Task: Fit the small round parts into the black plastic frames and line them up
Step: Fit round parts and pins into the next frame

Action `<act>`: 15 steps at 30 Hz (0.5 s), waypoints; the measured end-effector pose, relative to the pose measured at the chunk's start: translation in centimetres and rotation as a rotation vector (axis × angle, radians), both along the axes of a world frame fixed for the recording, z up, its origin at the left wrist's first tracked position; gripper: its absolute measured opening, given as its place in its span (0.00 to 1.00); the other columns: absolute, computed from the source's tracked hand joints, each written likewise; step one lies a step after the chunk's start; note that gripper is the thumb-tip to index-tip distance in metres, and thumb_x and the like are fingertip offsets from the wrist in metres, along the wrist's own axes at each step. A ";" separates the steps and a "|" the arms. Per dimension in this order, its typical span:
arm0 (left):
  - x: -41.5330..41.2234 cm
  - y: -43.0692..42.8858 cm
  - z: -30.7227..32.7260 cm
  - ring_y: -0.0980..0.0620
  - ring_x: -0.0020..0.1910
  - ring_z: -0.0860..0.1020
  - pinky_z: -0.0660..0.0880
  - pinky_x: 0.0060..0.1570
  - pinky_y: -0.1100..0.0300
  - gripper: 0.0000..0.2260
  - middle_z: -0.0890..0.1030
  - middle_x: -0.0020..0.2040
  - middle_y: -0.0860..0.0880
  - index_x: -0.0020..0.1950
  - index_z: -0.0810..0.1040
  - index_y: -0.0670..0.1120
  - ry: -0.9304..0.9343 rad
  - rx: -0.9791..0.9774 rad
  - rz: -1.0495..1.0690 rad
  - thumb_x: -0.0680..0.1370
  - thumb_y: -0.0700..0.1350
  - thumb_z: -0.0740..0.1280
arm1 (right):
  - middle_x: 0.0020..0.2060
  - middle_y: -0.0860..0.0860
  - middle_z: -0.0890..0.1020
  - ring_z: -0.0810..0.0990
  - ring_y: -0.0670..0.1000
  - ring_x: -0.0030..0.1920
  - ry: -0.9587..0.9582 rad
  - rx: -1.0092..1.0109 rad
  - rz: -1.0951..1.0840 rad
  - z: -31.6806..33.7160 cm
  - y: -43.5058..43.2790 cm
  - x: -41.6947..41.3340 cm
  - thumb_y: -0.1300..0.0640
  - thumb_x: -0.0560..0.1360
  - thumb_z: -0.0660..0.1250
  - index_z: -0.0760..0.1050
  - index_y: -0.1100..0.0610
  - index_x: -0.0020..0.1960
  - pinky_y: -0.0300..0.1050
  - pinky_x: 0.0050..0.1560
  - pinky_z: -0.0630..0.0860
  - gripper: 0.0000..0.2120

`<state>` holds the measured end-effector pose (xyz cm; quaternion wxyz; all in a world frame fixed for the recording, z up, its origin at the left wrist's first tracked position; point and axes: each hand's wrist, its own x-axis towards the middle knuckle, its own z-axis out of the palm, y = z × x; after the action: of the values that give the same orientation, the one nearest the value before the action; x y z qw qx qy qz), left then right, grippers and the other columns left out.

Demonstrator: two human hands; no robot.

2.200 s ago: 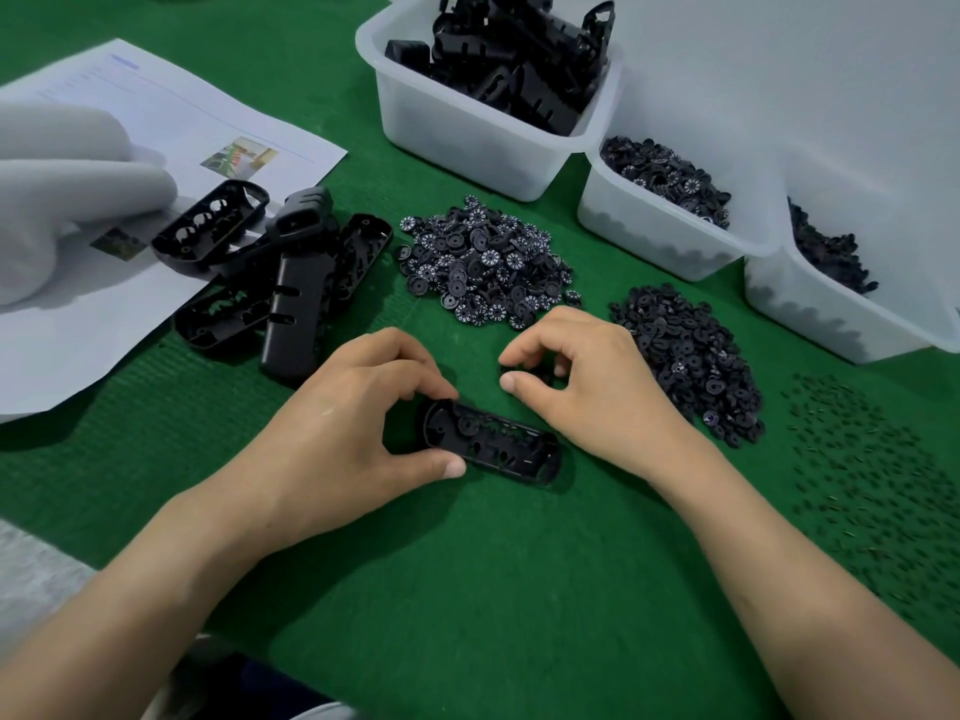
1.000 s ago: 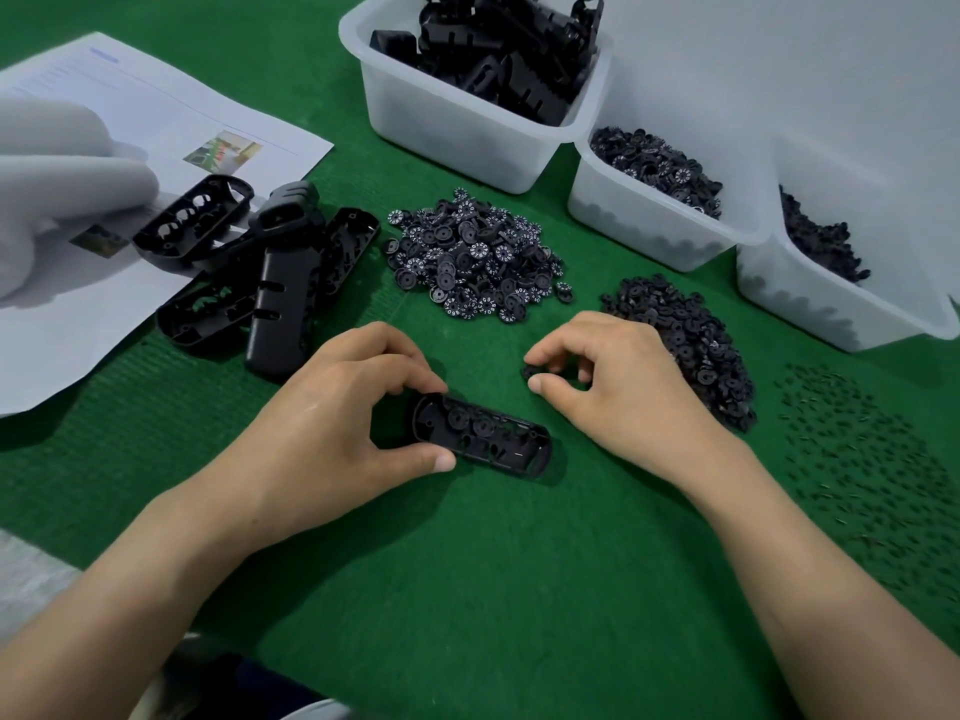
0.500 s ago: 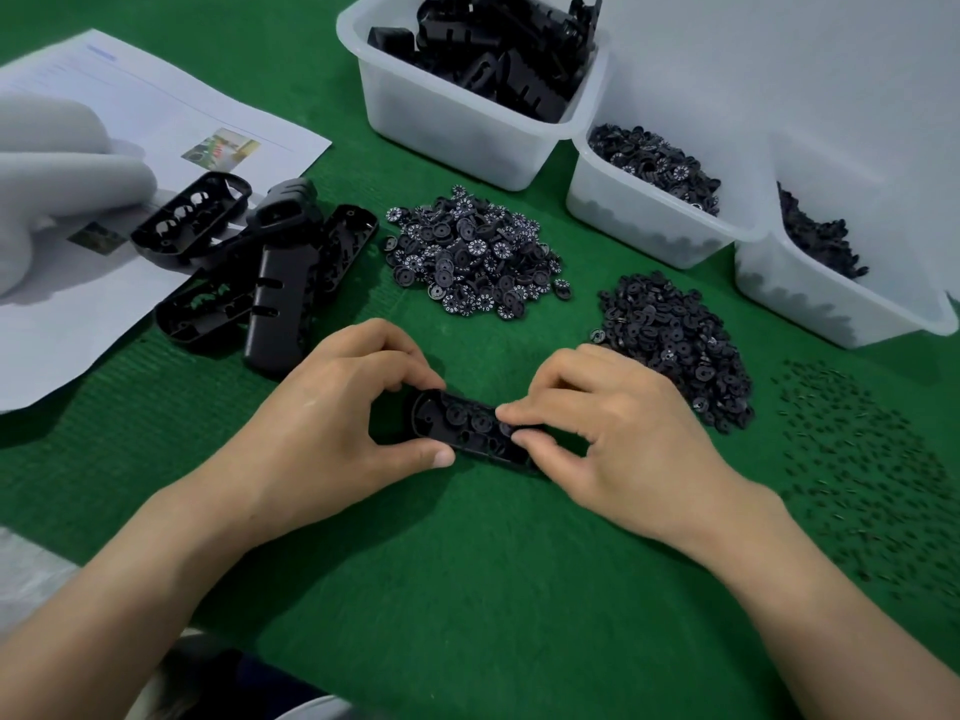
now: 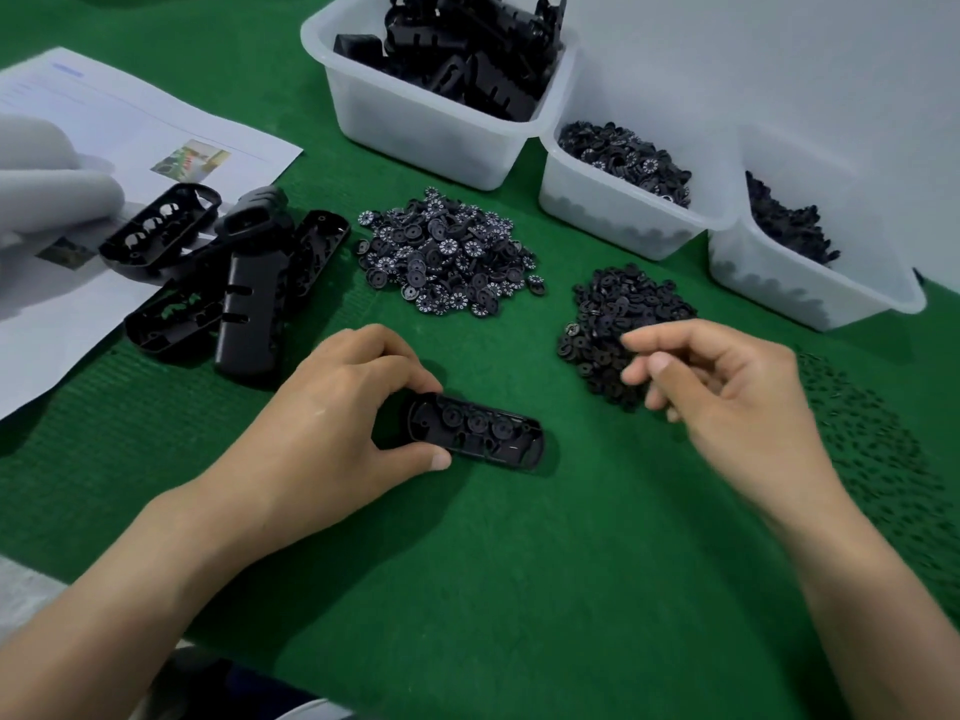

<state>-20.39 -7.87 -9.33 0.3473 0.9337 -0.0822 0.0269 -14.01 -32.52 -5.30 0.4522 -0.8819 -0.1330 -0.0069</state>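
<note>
A black plastic frame [image 4: 480,432] lies on the green mat in front of me, with round parts seated in its left sockets. My left hand [image 4: 332,413] grips its left end between thumb and fingers. My right hand [image 4: 727,392] hovers to the right, over the near edge of a pile of plain black round parts [image 4: 618,319], its fingers loosely curled and holding nothing that I can see. A second pile of round parts with white numerals [image 4: 447,257] lies behind the frame.
Several more black frames [image 4: 228,272] are heaped at the left beside a printed sheet [image 4: 119,127] and a white cloth bundle [image 4: 41,184]. Three white bins [image 4: 415,122] of parts line the back. Tiny black pins [image 4: 883,449] are scattered at the right.
My right hand has lifted off the frame's right end and moved right, toward the plain black pile. My left hand keeps its grip on the frame.
</note>
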 end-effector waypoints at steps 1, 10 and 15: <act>0.1 -0.6 0.1 0.56 0.51 0.70 0.66 0.52 0.63 0.22 0.73 0.50 0.56 0.52 0.78 0.51 -0.001 0.011 -0.009 0.63 0.62 0.68 | 0.36 0.45 0.83 0.76 0.41 0.30 0.012 -0.009 -0.028 0.0 -0.9 0.0 0.68 0.75 0.63 0.79 0.49 0.44 0.28 0.31 0.70 0.15; 1.0 -7.4 0.1 0.60 0.53 0.65 0.60 0.54 0.70 0.20 0.69 0.51 0.59 0.54 0.75 0.54 0.016 0.018 -0.175 0.66 0.60 0.69 | 0.32 0.40 0.78 0.73 0.38 0.29 0.010 -0.307 -0.039 -1.3 -4.6 0.0 0.63 0.71 0.70 0.80 0.49 0.40 0.26 0.31 0.67 0.09; 0.8 -9.1 -0.2 0.60 0.53 0.66 0.61 0.54 0.70 0.19 0.69 0.51 0.60 0.52 0.76 0.54 0.029 -0.010 -0.215 0.65 0.60 0.69 | 0.34 0.41 0.76 0.73 0.36 0.33 -0.098 -0.487 0.041 -2.2 -3.7 0.3 0.56 0.68 0.73 0.80 0.51 0.42 0.26 0.33 0.63 0.04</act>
<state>-19.62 -16.98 -9.52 0.3540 0.9181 -0.1767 -0.0237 -13.74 -36.24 -7.53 0.2195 -0.9606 -0.1701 -0.0081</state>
